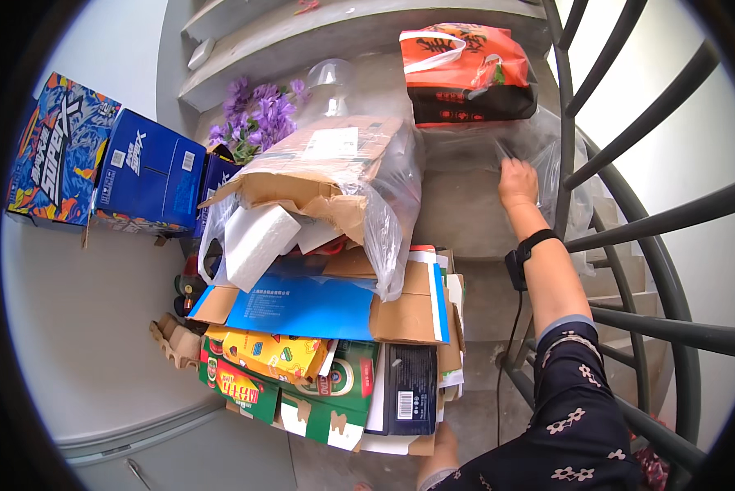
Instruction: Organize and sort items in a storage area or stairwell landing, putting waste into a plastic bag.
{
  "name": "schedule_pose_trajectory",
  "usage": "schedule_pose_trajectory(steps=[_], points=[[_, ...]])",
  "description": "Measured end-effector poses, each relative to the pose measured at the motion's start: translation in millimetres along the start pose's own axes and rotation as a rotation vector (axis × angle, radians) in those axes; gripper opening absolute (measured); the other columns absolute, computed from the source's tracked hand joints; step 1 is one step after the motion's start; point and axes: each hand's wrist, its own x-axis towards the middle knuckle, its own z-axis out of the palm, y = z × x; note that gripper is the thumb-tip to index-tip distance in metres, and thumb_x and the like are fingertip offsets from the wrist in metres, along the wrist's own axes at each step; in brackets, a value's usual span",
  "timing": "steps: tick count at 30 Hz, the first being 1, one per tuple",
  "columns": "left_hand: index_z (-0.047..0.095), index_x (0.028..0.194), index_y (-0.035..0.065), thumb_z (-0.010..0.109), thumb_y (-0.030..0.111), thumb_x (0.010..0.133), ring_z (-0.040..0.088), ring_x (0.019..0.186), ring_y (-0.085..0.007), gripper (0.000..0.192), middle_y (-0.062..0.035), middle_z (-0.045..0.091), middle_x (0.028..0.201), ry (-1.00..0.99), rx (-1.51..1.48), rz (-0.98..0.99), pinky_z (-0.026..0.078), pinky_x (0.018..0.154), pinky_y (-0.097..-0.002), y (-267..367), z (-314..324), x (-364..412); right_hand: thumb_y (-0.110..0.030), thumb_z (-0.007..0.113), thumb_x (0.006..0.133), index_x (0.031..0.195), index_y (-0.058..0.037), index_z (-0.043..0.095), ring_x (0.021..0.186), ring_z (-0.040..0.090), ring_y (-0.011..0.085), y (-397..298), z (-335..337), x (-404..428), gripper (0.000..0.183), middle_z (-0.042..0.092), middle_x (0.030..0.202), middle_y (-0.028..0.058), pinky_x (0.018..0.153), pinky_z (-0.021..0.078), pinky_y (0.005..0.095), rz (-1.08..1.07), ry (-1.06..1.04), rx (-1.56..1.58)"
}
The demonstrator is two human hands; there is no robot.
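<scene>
My right hand pinches the edge of a clear plastic sheet or bag beside the stair railing. Beyond it, a red and black shopping bag with a white handle stands on a step. My left hand is hidden under a stack of flattened cardboard; only the wrist shows at its near edge. The stack includes a blue and brown carton, a yellow box, green beer cartons and a black box. Above them lies a clear plastic bag holding an open brown cardboard box and white foam.
Blue boxes stand at the left by the wall. Purple flowers and a clear plastic dome are on the landing. Curved steps rise beyond. Dark metal railings run along the right, with more stairs below. A cable hangs from my right wrist.
</scene>
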Motion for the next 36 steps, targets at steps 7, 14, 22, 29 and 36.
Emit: schedule_pose_trajectory(steps=[7, 14, 22, 29, 36], points=[[0.043, 0.122, 0.0019, 0.045, 0.018, 0.088, 0.052, 0.072, -0.0176, 0.038, -0.0107, 0.055, 0.090, -0.021, -0.151, -0.040, 0.046, 0.060, -0.0293, -49.7, -0.3, 1.1, -0.006, 0.044, 0.077, 0.135, -0.0173, 0.026, 0.071, 0.057, 0.0228, -35.7, -76.1, 80.9, 0.061, 0.060, 0.076, 0.0037, 0.071, 0.0447, 0.0364, -0.027, 0.056, -0.015], [0.032, 0.130, 0.0055, 0.047, 0.022, 0.087, 0.052, 0.075, -0.0177, 0.048, -0.0091, 0.051, 0.095, -0.044, -0.340, -0.159, 0.047, 0.056, -0.0304, -97.6, 1.2, -6.0, -0.013, 0.031, 0.087, 0.139, -0.0282, 0.001, 0.097, 0.059, 0.0292, -42.6, -91.6, 141.8, 0.063, 0.058, 0.108, 0.0171, 0.083, 0.0440, 0.0401, 0.246, -0.464, 0.060], [0.030, 0.132, 0.0073, 0.047, 0.024, 0.087, 0.055, 0.080, -0.0199, 0.051, -0.0125, 0.053, 0.100, -0.005, -0.298, -0.153, 0.049, 0.060, -0.0328, -85.9, -1.6, 7.8, -0.033, 0.023, 0.092, 0.116, -0.0181, 0.052, 0.105, 0.053, 0.0285, -39.7, -50.8, 136.1, 0.040, 0.054, 0.115, 0.0115, 0.085, 0.0428, 0.0413, 0.270, -0.501, 0.098], [0.030, 0.132, 0.0058, 0.047, 0.024, 0.086, 0.055, 0.079, -0.0200, 0.052, -0.0137, 0.055, 0.095, -0.013, -0.307, -0.137, 0.049, 0.061, -0.0297, -70.9, 4.7, 14.0, -0.021, 0.037, 0.085, 0.102, -0.0134, 0.059, 0.102, 0.054, 0.0325, -33.0, -38.6, 103.2, 0.029, 0.058, 0.107, 0.0142, 0.084, 0.0434, 0.0423, 0.399, -0.463, 0.128], [0.035, 0.129, 0.0034, 0.048, 0.019, 0.084, 0.056, 0.080, -0.0214, 0.049, -0.0149, 0.056, 0.095, -0.058, -0.324, -0.116, 0.048, 0.063, -0.0309, -53.8, 18.1, 35.8, -0.015, 0.042, 0.079, 0.100, -0.0075, 0.060, 0.096, 0.056, 0.0332, 14.6, -116.5, 118.6, 0.028, 0.060, 0.099, 0.0174, 0.081, 0.0439, 0.0389, 0.470, -0.113, 0.225]])
